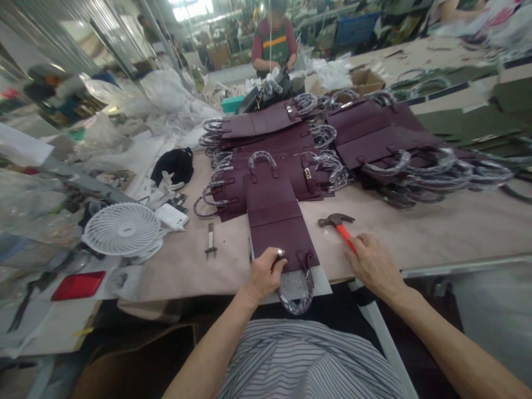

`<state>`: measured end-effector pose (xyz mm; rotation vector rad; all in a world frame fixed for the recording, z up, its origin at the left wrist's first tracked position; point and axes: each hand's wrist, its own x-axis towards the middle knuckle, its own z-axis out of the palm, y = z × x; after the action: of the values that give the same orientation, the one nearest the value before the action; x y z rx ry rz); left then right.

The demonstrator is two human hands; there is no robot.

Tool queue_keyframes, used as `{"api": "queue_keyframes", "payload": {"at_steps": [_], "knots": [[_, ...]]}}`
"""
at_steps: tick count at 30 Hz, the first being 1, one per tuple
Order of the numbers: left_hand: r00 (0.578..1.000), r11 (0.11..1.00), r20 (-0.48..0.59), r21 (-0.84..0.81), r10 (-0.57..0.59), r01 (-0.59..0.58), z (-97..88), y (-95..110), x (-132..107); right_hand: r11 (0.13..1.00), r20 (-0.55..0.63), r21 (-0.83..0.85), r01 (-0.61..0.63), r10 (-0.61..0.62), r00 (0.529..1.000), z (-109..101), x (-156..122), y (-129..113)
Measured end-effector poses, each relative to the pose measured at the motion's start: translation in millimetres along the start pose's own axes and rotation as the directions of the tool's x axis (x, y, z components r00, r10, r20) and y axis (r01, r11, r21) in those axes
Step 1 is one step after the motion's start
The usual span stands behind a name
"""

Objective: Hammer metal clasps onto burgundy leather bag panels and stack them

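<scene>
A maroon bag panel (274,216) lies lengthwise before me, with a plastic-wrapped handle (296,305) at its near end and another at its far end. My left hand (265,274) is closed at the panel's near left edge, gripping a small metal-topped punch (280,253) whose lower part is hidden by the fingers. To the right, my right hand (374,263) is wrapped round the red grip of a claw hammer (343,230); its head rests on or just above the table. Beneath the panel's near end shows a pale board (322,281).
Stacked maroon bag panels (270,144) with wrapped handles fill the table's middle and right (374,133). On the left are a white fan (122,228), a pronged metal tool (210,241) and a red packet (78,285). A co-worker (274,44) stands across the table.
</scene>
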<state>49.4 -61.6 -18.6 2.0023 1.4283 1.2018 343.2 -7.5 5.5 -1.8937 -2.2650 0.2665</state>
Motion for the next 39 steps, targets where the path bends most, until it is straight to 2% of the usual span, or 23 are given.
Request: {"api": "queue_keyframes", "payload": {"at_steps": [2, 4, 6, 9, 12, 15, 17, 19, 20, 21, 25, 30, 39], "knots": [[1.000, 1.000, -0.011, -0.020, -0.001, 0.001, -1.2, 0.2, 0.4, 0.973, -0.130, 0.125, 0.193, -0.177, 0.976, 3.1, -2.0, -21.5], [1.000, 1.000, -0.026, -0.026, 0.004, -0.005, -1.8, 0.1, 0.5, 0.894, -0.221, 0.255, 0.368, -0.317, 0.922, 10.1, -4.8, -48.1], [0.999, 1.000, -0.038, -0.021, 0.017, -0.018, -2.2, -0.7, 0.0, 0.843, -0.225, 0.326, 0.429, -0.372, 0.901, 21.9, -8.1, -71.8], [0.995, 0.998, -0.072, 0.000, 0.066, -0.066, -2.8, -3.3, -3.4, 0.842, -0.232, 0.357, 0.405, -0.340, 0.911, 41.4, -12.6, -91.1], [0.984, 0.989, -0.101, 0.028, 0.146, -0.144, -2.9, -5.8, -9.9, 0.835, -0.250, 0.395, 0.384, -0.305, 0.919, 51.8, -14.4, -92.8], [0.980, 0.982, -0.074, 0.039, 0.185, -0.183, -2.3, -5.0, -14.7, 0.828, -0.247, 0.413, 0.380, -0.299, 0.922, 52.3, -13.9, -90.0], [0.990, 0.999, -0.131, 0.005, 0.045, -0.044, -2.4, -2.4, -13.8, 0.825, -0.249, 0.423, 0.375, -0.292, 0.923, 51.0, -13.4, -89.6], [0.958, 0.986, -0.233, -0.078, -0.165, 0.151, -3.5, 0.6, -9.3, 0.823, -0.252, 0.429, 0.372, -0.286, 0.925, 50.2, -13.0, -90.4], [0.939, 0.972, -0.255, -0.110, -0.230, 0.208, -4.2, 1.9, -6.2, 0.822, -0.251, 0.432, 0.371, -0.285, 0.925, 50.0, -12.9, -90.9], [0.936, 0.967, -0.249, -0.124, -0.249, 0.224, -4.8, 3.0, -2.9, 0.822, -0.250, 0.435, 0.369, -0.283, 0.926, 50.0, -12.8, -91.3], [0.987, 0.991, -0.117, -0.087, -0.114, 0.104, -2.7, 5.0, 5.4, 0.823, -0.236, 0.441, 0.359, -0.280, 0.931, 50.4, -12.4, -91.5], [0.992, 0.998, -0.111, -0.044, -0.053, 0.048, 3.7, 4.4, 3.3, 0.825, -0.232, 0.437, 0.359, -0.283, 0.931, 52.6, -12.2, -89.5], [0.995, 0.999, -0.097, 0.000, -0.037, 0.037, 4.3, 5.2, 4.4, 0.824, -0.238, 0.437, 0.360, -0.280, 0.930, 53.4, -13.0, -89.1]]}}
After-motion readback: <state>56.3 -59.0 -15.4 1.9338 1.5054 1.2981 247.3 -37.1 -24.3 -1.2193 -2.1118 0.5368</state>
